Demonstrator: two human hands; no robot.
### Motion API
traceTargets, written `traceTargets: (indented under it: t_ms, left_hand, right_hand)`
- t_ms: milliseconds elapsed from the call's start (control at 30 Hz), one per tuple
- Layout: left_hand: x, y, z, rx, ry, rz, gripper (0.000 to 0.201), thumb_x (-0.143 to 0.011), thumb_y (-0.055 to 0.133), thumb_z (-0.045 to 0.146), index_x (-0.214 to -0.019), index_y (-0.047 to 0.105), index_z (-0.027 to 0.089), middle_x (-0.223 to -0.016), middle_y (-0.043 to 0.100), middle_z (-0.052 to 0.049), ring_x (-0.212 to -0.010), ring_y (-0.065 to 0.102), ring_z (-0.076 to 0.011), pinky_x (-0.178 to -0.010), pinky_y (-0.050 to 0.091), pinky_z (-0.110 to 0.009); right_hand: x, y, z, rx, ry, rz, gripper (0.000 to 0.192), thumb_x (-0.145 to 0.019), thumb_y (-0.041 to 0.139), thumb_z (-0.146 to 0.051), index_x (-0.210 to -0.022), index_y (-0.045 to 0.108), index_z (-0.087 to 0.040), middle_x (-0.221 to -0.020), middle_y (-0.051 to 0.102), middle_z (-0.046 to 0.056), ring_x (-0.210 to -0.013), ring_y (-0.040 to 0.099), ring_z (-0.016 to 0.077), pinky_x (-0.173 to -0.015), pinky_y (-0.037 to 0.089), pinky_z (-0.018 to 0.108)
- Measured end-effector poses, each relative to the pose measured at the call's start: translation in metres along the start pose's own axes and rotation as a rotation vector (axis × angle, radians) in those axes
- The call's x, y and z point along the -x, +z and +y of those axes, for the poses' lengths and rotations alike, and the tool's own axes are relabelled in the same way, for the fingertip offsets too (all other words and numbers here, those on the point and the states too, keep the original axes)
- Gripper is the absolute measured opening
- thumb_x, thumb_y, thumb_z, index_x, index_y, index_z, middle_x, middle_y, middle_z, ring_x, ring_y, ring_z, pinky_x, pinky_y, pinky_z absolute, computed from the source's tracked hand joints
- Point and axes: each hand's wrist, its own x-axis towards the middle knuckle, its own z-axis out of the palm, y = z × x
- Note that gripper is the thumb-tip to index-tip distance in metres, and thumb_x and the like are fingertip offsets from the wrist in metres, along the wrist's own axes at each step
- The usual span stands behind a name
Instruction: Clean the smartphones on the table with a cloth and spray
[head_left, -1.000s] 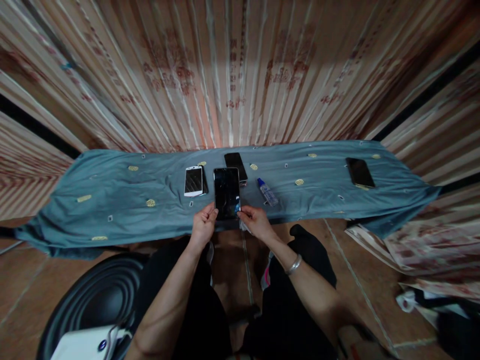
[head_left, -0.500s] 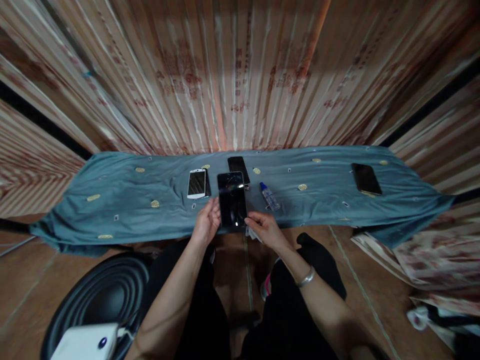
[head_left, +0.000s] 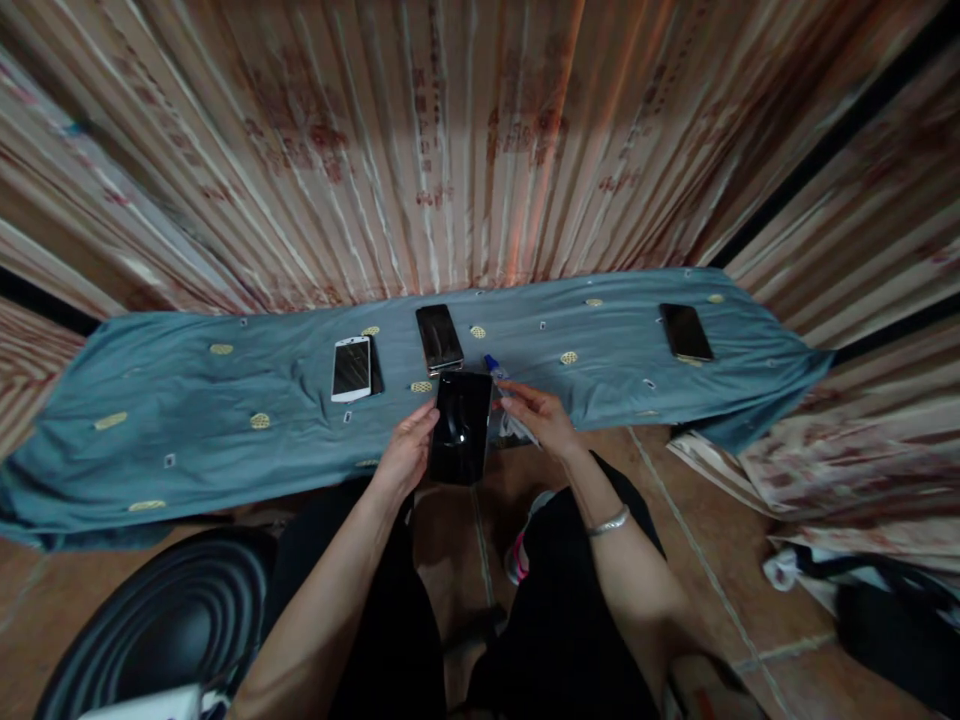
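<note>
While the left hand (head_left: 409, 455) grips the left edge of a large black glossy smartphone (head_left: 460, 428), its dark screen catching a pale glare, the device hangs partly over the near edge of a blue-grey cloth dotted with yellow patches (head_left: 187, 420). At its three o'clock, the right hand (head_left: 541, 418) has fingers curled loosely on a small clear bottle with a blue cap (head_left: 498, 378); how firmly cannot be told. A white-framed phone (head_left: 352, 368) lies at ten o'clock, a dark phone (head_left: 439, 338) at twelve, and another dark phone (head_left: 685, 332) far off at two.
</note>
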Motion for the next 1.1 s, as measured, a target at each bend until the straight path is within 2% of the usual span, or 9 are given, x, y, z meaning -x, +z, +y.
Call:
traceTargets:
  t_ms: [200,267,500,600,733,867,933,1000,1100]
  left_hand:
    - [-0.001,0.014,-0.013,-0.067,-0.014,-0.085,0.04,-0.054,0.088,0.03,-0.09,0.077,0.018,-0.084,0.078,-0.004,-0.086,0.071,-0.0198,-0.096,0.049,-0.034]
    - [-0.003,0.016,-0.016,-0.081,-0.004,-0.083,0.042,-0.052,0.088,0.032,-0.09,0.078,0.018,-0.085,0.078,-0.004,-0.089,0.071,-0.021,-0.098,0.047,-0.036]
    - [-0.014,0.02,-0.03,-0.166,0.16,0.054,0.027,-0.062,0.081,0.027,-0.088,0.078,0.021,-0.091,0.078,-0.001,-0.099,0.068,-0.0216,-0.1,0.047,-0.037]
    - [-0.017,0.023,-0.032,-0.142,0.171,0.027,0.025,-0.064,0.079,0.025,-0.089,0.077,0.02,-0.09,0.078,-0.002,-0.1,0.068,-0.0212,-0.099,0.047,-0.036]
    - [-0.022,0.024,-0.025,-0.022,0.109,0.028,0.026,-0.069,0.076,0.021,-0.095,0.074,0.017,-0.089,0.077,-0.003,-0.097,0.069,-0.0179,-0.097,0.048,-0.032]
    - [-0.034,0.017,-0.009,0.072,0.1,0.167,0.024,-0.075,0.071,0.013,-0.098,0.07,0.017,-0.087,0.075,-0.001,-0.085,0.069,-0.0111,-0.085,0.051,-0.022]
    - [-0.042,0.013,-0.002,0.097,0.127,0.191,0.024,-0.076,0.071,0.013,-0.1,0.068,0.018,-0.087,0.073,0.0,-0.082,0.067,-0.009,-0.081,0.051,-0.019]
    - [-0.049,0.01,0.002,0.107,0.12,0.184,0.024,-0.077,0.071,0.015,-0.1,0.066,0.018,-0.086,0.072,0.001,-0.075,0.066,-0.0081,-0.077,0.052,-0.019]
    - [-0.056,0.01,0.005,0.123,0.12,0.154,0.017,-0.079,0.068,0.015,-0.096,0.066,0.017,-0.085,0.072,0.0,-0.074,0.066,-0.0075,-0.078,0.051,-0.019]
  right_hand:
    - [-0.006,-0.009,0.002,0.005,-0.127,0.052,0.038,-0.069,0.077,-0.047,-0.101,0.075,-0.027,-0.099,0.073,0.001,-0.095,0.064,0.0185,-0.082,0.051,0.03]
    - [-0.008,-0.01,0.007,0.063,-0.153,0.074,0.033,-0.069,0.076,-0.047,-0.097,0.075,-0.028,-0.097,0.073,0.001,-0.099,0.064,0.0206,-0.087,0.05,0.033]
    - [-0.008,-0.005,0.012,0.34,-0.275,0.255,0.026,-0.08,0.062,-0.039,-0.1,0.075,-0.028,-0.099,0.075,0.002,-0.1,0.066,0.0259,-0.092,0.047,0.038]
    - [-0.011,-0.005,0.01,0.351,-0.256,0.267,0.026,-0.081,0.062,-0.038,-0.102,0.073,-0.029,-0.1,0.074,0.002,-0.102,0.065,0.0255,-0.089,0.048,0.036]
    - [-0.014,-0.006,0.01,0.235,-0.141,0.163,0.037,-0.076,0.069,-0.043,-0.107,0.071,-0.023,-0.08,0.071,0.002,-0.083,0.065,0.0216,-0.071,0.049,0.031]
    - [-0.002,0.0,0.016,0.125,0.046,-0.204,0.033,-0.07,0.075,-0.049,-0.078,0.069,-0.018,-0.067,0.066,0.0,-0.058,0.053,0.0112,-0.052,0.038,0.022]
    - [0.004,0.005,0.019,0.074,0.113,-0.315,0.04,-0.071,0.072,-0.056,-0.076,0.067,-0.016,-0.068,0.067,0.001,-0.051,0.045,0.0076,-0.047,0.031,0.02]
    - [0.008,0.011,0.02,0.032,0.117,-0.318,0.045,-0.071,0.072,-0.059,-0.078,0.067,-0.015,-0.07,0.069,0.002,-0.047,0.04,0.0057,-0.045,0.028,0.02]
    - [0.008,0.017,0.018,-0.004,0.112,-0.255,0.049,-0.068,0.072,-0.063,-0.081,0.07,-0.015,-0.061,0.063,-0.001,-0.045,0.037,0.0053,-0.043,0.028,0.02]
